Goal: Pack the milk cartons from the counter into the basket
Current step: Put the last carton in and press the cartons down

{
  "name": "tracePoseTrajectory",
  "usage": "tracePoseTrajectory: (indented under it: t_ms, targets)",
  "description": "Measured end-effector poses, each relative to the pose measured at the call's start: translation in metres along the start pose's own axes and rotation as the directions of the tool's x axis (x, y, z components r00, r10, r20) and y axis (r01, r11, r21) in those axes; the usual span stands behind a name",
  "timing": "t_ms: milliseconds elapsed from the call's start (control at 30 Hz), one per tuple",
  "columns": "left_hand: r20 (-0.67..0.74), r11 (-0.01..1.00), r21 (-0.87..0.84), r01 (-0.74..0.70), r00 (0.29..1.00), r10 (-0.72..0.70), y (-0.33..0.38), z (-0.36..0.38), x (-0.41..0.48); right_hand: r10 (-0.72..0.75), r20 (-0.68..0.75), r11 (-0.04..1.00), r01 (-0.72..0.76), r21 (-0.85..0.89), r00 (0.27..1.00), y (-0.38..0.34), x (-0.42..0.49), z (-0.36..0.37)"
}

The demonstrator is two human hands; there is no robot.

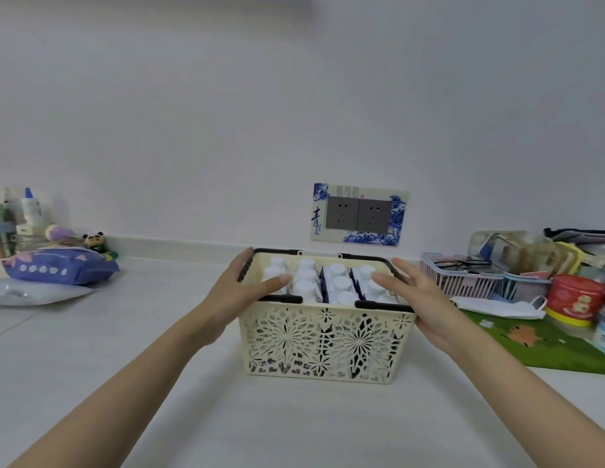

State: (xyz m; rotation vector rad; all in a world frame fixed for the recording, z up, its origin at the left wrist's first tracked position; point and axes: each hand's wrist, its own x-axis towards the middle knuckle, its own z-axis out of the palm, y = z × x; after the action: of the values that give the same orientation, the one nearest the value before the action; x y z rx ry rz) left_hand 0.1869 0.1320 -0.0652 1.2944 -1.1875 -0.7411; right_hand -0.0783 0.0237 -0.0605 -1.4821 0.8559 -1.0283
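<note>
A cream plastic basket with cut-out flower walls and black handles stands in the middle of the white counter. Several milk cartons with white round caps stand upright inside it in rows. My left hand rests against the basket's left end, thumb over the rim near the cartons, fingers spread. On the other side my right hand lies along the right end, fingers apart, reaching over the rim. Neither hand holds a carton.
At the left lie a purple tissue pack, a glue bottle and a small panda figure. Right of the basket are a pink basket with glasses, a face mask, a red tin and a green mat. A wall socket sits behind.
</note>
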Motion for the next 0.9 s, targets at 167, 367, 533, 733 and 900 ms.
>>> tracePoseTrajectory:
  t_ms: [167,367,533,733,900]
  targets:
    - [0.027,0.999,0.031,-0.023,0.999,0.022,0.003,0.037,0.014,-0.013,-0.053,0.997,0.009,-0.083,0.998,-0.008,0.0,-0.025]
    - [0.068,0.936,0.338,-0.099,0.994,0.08,0.007,0.079,0.041,-0.317,-0.168,0.622,0.071,-0.779,0.933,-0.005,0.001,-0.052]
    - [0.338,0.345,0.833,-0.433,0.891,0.303,0.004,0.098,0.046,-0.407,0.151,0.056,0.19,-0.98,0.901,0.022,-0.016,-0.044]
    - [0.364,0.211,0.873,-0.44,0.875,0.32,-0.001,0.104,0.068,-0.515,0.12,0.105,0.201,-0.974,0.849,0.036,-0.001,-0.052]
    - [0.379,0.225,0.863,-0.452,0.874,0.304,-0.002,0.115,0.098,-0.512,0.102,0.07,0.16,-0.985,0.853,0.043,0.031,-0.062]
